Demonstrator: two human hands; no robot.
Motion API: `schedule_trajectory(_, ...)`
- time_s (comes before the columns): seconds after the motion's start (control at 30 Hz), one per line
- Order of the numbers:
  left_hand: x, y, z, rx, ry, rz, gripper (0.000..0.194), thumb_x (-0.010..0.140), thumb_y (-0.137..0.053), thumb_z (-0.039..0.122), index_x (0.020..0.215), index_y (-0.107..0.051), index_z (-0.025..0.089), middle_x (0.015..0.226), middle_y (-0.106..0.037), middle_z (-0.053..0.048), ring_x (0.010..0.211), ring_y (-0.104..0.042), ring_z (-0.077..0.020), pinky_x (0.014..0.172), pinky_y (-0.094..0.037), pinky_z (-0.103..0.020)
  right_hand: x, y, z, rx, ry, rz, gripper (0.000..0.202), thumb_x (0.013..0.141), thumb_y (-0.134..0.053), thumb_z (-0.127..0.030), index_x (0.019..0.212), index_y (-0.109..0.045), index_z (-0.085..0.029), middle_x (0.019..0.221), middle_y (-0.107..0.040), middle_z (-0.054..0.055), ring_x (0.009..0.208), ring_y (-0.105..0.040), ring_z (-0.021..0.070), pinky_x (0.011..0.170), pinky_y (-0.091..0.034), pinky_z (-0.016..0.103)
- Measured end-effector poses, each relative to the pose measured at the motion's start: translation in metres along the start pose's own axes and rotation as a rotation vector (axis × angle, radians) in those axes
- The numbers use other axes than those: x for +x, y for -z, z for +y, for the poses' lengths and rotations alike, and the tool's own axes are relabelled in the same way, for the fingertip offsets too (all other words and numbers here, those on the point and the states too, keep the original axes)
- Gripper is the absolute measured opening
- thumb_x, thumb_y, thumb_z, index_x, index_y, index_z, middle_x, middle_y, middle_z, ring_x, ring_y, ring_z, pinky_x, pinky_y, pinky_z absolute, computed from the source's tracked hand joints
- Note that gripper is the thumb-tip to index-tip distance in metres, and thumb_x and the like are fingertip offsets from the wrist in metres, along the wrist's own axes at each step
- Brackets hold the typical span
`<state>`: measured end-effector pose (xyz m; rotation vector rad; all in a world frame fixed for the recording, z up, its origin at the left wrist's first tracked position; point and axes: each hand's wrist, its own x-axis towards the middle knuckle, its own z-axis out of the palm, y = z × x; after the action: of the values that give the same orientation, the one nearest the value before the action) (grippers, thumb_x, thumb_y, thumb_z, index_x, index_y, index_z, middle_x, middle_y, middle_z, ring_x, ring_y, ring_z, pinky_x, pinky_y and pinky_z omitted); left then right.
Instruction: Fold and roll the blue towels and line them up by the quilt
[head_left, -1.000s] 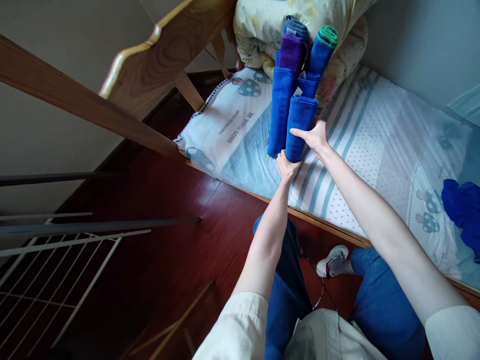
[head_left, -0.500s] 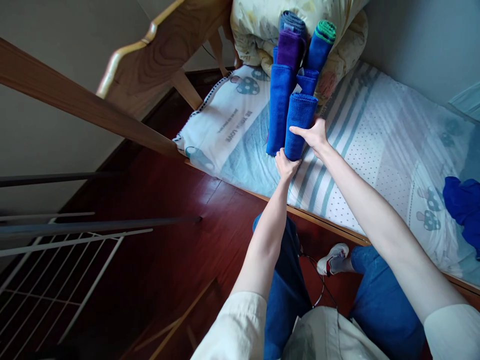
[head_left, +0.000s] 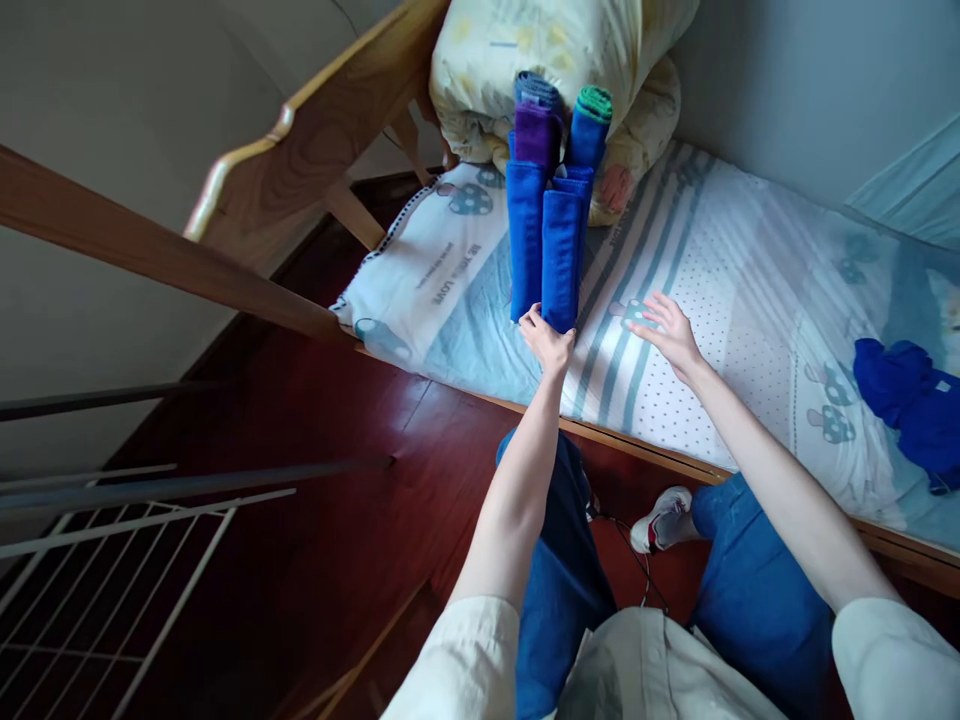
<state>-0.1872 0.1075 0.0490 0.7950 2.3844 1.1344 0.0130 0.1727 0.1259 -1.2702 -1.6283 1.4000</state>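
At the lower end of the front rolled blue towel (head_left: 561, 260), my left hand (head_left: 550, 342) grips it with thumb and fingers on either side. That towel stands upright against another rolled blue towel (head_left: 525, 235) on its left. Behind them are a purple rolled towel (head_left: 537, 137), a grey-blue roll (head_left: 538, 90) and a blue roll with a green edge (head_left: 589, 125). Out to the right, my right hand (head_left: 670, 335) hovers above the bed sheet, its fingers spread and holding nothing.
The towels stand on a patterned bed sheet (head_left: 697, 300), before a bundled floral quilt (head_left: 555, 45). A crumpled blue cloth (head_left: 911, 405) lies at the right. A wooden bed rail (head_left: 150, 245) and a white metal rack (head_left: 142, 590) are at the left.
My right hand has let go of the front blue towel and moved right, opening. That towel now stands more upright, close to its neighbour. My left hand stays at its base.
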Motion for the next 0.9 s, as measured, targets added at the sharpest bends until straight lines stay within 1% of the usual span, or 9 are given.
schedule_trajectory(0.1,-0.011,0.004,0.016,0.07,-0.112,-0.016,0.05,0.082,-0.072,0.019,0.128,-0.05,0.018,0.136,-0.051,-0.018,0.133,-0.047,-0.0359,0.111,-0.04,-0.049,-0.063,0.062,0.017,-0.002,-0.052,0.102,0.064,0.065,-0.092,-0.048,0.12,-0.068,-0.025,0.132,-0.071,0.014,0.127,-0.066,0.03,0.113,-0.051,0.052)
schedule_trajectory(0.17,-0.022,0.002,0.027,0.138,-0.274,-0.123,0.031,0.087,-0.062,0.016,0.117,-0.056,0.019,0.126,-0.057,-0.016,0.126,-0.052,-0.0338,0.109,-0.041,-0.047,-0.107,0.102,0.035,-0.01,-0.129,0.168,0.05,0.066,-0.09,-0.051,0.104,-0.072,-0.023,0.117,-0.077,0.014,0.116,-0.072,0.0299,0.108,-0.055,0.049)
schedule_trajectory(0.23,-0.04,-0.006,0.036,0.202,-0.478,-0.331,0.016,0.092,-0.053,0.015,0.106,-0.059,0.021,0.113,-0.061,-0.013,0.117,-0.056,-0.0308,0.105,-0.044,-0.045,-0.149,0.137,0.054,0.001,-0.237,0.239,0.047,0.065,-0.089,-0.054,0.094,-0.072,-0.022,0.104,-0.079,0.014,0.101,-0.076,0.0293,0.096,-0.06,0.047)
schedule_trajectory(0.3,-0.069,-0.021,0.04,0.262,-0.661,-0.592,0.013,0.096,-0.049,0.019,0.099,-0.061,0.023,0.103,-0.063,-0.01,0.109,-0.059,-0.0285,0.101,-0.046,-0.042,-0.183,0.164,0.07,0.028,-0.307,0.335,0.048,0.062,-0.089,-0.057,0.089,-0.07,-0.021,0.094,-0.08,0.012,0.089,-0.077,0.0274,0.086,-0.062,0.043)
schedule_trajectory(0.4,-0.128,-0.048,0.033,0.432,-0.741,-0.896,0.013,0.095,-0.061,0.032,0.104,-0.063,0.023,0.104,-0.066,-0.011,0.112,-0.059,-0.0307,0.099,-0.047,-0.042,-0.218,0.191,0.088,0.084,-0.297,0.489,0.047,0.065,-0.085,-0.059,0.088,-0.069,-0.021,0.092,-0.079,0.01,0.085,-0.077,0.0245,0.081,-0.061,0.038)
schedule_trajectory(0.47,-0.167,-0.063,0.02,0.616,-0.655,-0.981,0.022,0.091,-0.066,0.035,0.109,-0.064,0.022,0.116,-0.066,-0.014,0.119,-0.057,-0.0338,0.099,-0.047,-0.043,-0.229,0.204,0.098,0.113,-0.294,0.54,0.045,0.067,-0.082,-0.057,0.09,-0.069,-0.021,0.095,-0.079,0.01,0.088,-0.077,0.0233,0.08,-0.06,0.034)
schedule_trajectory(0.57,-0.201,-0.077,0.004,0.772,-0.564,-0.922,0.034,0.092,-0.064,0.041,0.12,-0.062,0.021,0.133,-0.062,-0.019,0.129,-0.053,-0.0375,0.101,-0.045,-0.048,-0.238,0.225,0.116,0.123,-0.332,0.606,0.04,0.068,-0.081,-0.049,0.094,-0.07,-0.021,0.105,-0.078,0.011,0.093,-0.076,0.0225,0.079,-0.059,0.032)
schedule_trajectory(0.7,-0.198,-0.087,0.0,0.829,-0.577,-0.962,0.04,0.092,-0.062,0.044,0.126,-0.06,0.023,0.134,-0.064,-0.018,0.13,-0.055,-0.0374,0.101,-0.047,-0.05,-0.238,0.268,0.143,0.045,-0.392,0.802,0.034,0.072,-0.072,-0.038,0.101,-0.07,-0.02,0.119,-0.076,0.011,0.106,-0.073,0.0235,0.086,-0.06,0.033)
schedule_trajectory(0.9,-0.183,-0.093,-0.002,0.862,-0.569,-0.99,0.041,0.091,-0.06,0.043,0.127,-0.061,0.022,0.135,-0.065,-0.017,0.131,-0.056,-0.0363,0.096,-0.052,-0.048,-0.21,0.356,0.173,-0.102,-0.489,0.994,0.041,0.074,-0.06,-0.025,0.113,-0.07,-0.016,0.126,-0.074,0.014,0.114,-0.069,0.0245,0.101,-0.055,0.034)
